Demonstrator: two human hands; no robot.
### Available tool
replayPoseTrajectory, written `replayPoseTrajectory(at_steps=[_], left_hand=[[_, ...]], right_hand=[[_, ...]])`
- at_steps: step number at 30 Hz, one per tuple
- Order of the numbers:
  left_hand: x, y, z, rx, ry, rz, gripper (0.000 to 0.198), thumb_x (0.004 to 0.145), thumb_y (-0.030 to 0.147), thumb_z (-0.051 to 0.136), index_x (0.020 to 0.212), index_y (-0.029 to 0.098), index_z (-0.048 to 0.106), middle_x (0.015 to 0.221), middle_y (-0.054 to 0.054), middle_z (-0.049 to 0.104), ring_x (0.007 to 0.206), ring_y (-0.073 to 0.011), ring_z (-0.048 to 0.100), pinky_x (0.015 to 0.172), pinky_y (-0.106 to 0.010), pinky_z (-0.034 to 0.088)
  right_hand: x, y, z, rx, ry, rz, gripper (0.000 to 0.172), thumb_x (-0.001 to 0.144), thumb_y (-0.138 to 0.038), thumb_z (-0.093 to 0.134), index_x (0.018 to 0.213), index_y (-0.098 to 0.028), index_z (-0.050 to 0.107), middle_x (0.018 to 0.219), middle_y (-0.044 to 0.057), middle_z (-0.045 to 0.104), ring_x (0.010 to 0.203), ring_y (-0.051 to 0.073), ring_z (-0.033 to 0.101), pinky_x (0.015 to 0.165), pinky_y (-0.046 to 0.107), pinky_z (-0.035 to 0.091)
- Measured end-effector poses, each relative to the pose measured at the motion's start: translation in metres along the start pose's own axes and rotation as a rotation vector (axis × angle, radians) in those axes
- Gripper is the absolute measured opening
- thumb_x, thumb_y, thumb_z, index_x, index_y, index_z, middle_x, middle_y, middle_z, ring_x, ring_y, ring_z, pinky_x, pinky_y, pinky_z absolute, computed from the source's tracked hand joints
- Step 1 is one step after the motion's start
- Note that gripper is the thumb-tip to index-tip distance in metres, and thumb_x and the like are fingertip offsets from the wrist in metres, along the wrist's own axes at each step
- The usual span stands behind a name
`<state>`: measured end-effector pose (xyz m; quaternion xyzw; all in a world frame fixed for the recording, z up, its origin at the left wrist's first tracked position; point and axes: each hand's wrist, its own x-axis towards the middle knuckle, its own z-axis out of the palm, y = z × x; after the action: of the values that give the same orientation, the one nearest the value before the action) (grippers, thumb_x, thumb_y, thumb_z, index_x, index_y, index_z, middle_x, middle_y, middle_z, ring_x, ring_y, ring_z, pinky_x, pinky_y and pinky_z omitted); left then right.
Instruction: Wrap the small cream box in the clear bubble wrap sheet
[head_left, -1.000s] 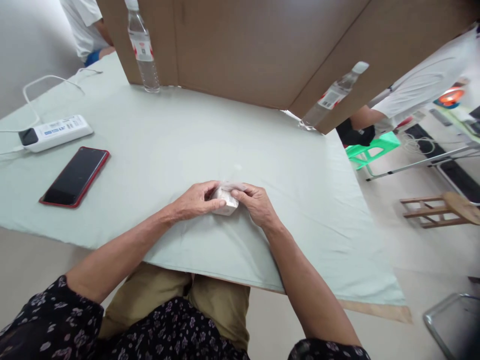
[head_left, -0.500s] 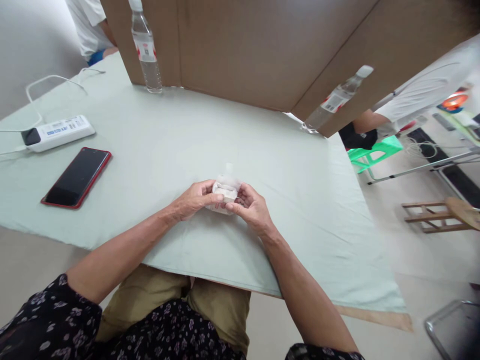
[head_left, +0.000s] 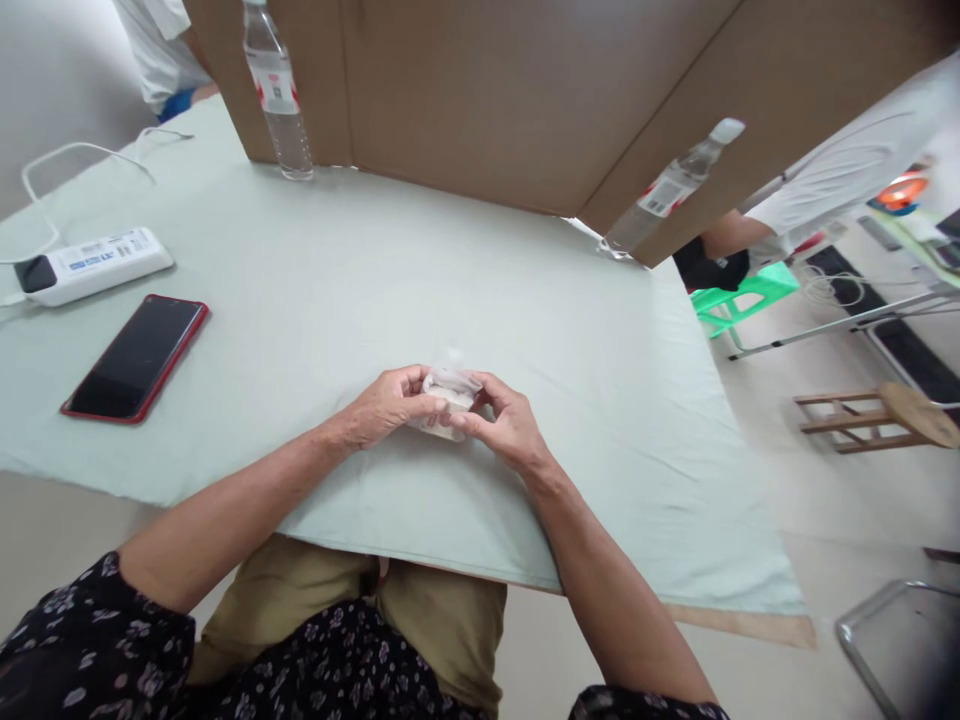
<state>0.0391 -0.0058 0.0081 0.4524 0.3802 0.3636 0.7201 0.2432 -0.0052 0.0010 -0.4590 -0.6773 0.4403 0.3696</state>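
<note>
Between my two hands, near the front of the table, is a small whitish packet (head_left: pixel 452 393), with a thin see-through wrapper that sticks up at its far side. What lies inside it is too small to make out. My left hand (head_left: pixel 397 403) grips the packet's left side, thumb across the front and fingers behind. From the right, my right hand (head_left: pixel 502 420) closes on the same packet, its thumb at the lower front edge and its fingers curled round the side.
Along the back stand a brown cardboard screen (head_left: pixel 480 110) and two water bottles (head_left: pixel 279 100), (head_left: pixel 671 190). To the left lie a phone (head_left: pixel 136 358) with a red edge and a white power strip (head_left: pixel 97 265) with cables. A wooden stool (head_left: pixel 885 415) and a green stool (head_left: pixel 746 297) stand to the right.
Both hands stay on the packet and have shifted only slightly. The wrapper at its far side now folds lower over the top. The whole view has moved a little.
</note>
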Motion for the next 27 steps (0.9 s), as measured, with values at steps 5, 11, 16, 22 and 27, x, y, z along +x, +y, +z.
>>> replayPoseTrajectory(at_steps=[5, 11, 16, 22, 27], left_hand=[[-0.001, 0.000, -0.001, 0.042, -0.015, 0.015, 0.049, 0.074, 0.043, 0.079, 0.111, 0.012, 0.066, 0.097, -0.007, 0.072, 0.082, -0.0168, 0.065, 0.075, -0.028, 0.050], [-0.001, -0.002, -0.007, 0.029, -0.107, -0.025, 0.046, 0.073, 0.044, 0.081, 0.105, 0.012, 0.069, 0.089, -0.007, 0.072, 0.081, -0.0182, 0.066, 0.075, -0.029, 0.050], [-0.003, -0.001, -0.002, 0.068, -0.142, -0.068, 0.038, 0.076, 0.035, 0.078, 0.106, 0.013, 0.068, 0.085, -0.006, 0.073, 0.073, -0.0157, 0.066, 0.071, -0.028, 0.050], [-0.008, 0.005, 0.004, 0.297, -0.077, -0.015, 0.029, 0.072, 0.027, 0.075, 0.099, 0.016, 0.069, 0.083, -0.001, 0.070, 0.076, -0.0157, 0.063, 0.070, -0.026, 0.048], [-0.007, 0.005, 0.003, 0.378, -0.062, 0.001, 0.028, 0.073, 0.032, 0.075, 0.094, 0.016, 0.068, 0.079, 0.001, 0.065, 0.071, -0.0138, 0.057, 0.064, -0.025, 0.042]], right_hand=[[-0.003, -0.004, 0.003, -0.080, 0.037, -0.076, 0.042, 0.076, -0.047, 0.080, 0.109, -0.022, 0.072, 0.098, 0.005, 0.073, 0.082, 0.018, 0.063, 0.074, 0.031, 0.051], [-0.004, -0.007, 0.001, -0.041, -0.012, 0.004, 0.043, 0.077, -0.049, 0.078, 0.107, -0.020, 0.072, 0.095, 0.004, 0.074, 0.079, 0.018, 0.064, 0.071, 0.030, 0.051], [-0.004, -0.005, -0.001, 0.027, 0.048, 0.048, 0.037, 0.084, -0.052, 0.069, 0.103, -0.021, 0.073, 0.098, 0.005, 0.074, 0.081, 0.019, 0.065, 0.076, 0.032, 0.051], [-0.004, -0.001, 0.005, 0.053, 0.141, 0.038, 0.029, 0.086, -0.049, 0.068, 0.087, -0.021, 0.075, 0.083, 0.003, 0.072, 0.073, 0.016, 0.060, 0.067, 0.029, 0.048], [-0.003, -0.003, 0.010, 0.050, 0.183, 0.018, 0.023, 0.085, -0.042, 0.068, 0.079, -0.021, 0.073, 0.080, 0.002, 0.071, 0.071, 0.016, 0.060, 0.066, 0.029, 0.047]])
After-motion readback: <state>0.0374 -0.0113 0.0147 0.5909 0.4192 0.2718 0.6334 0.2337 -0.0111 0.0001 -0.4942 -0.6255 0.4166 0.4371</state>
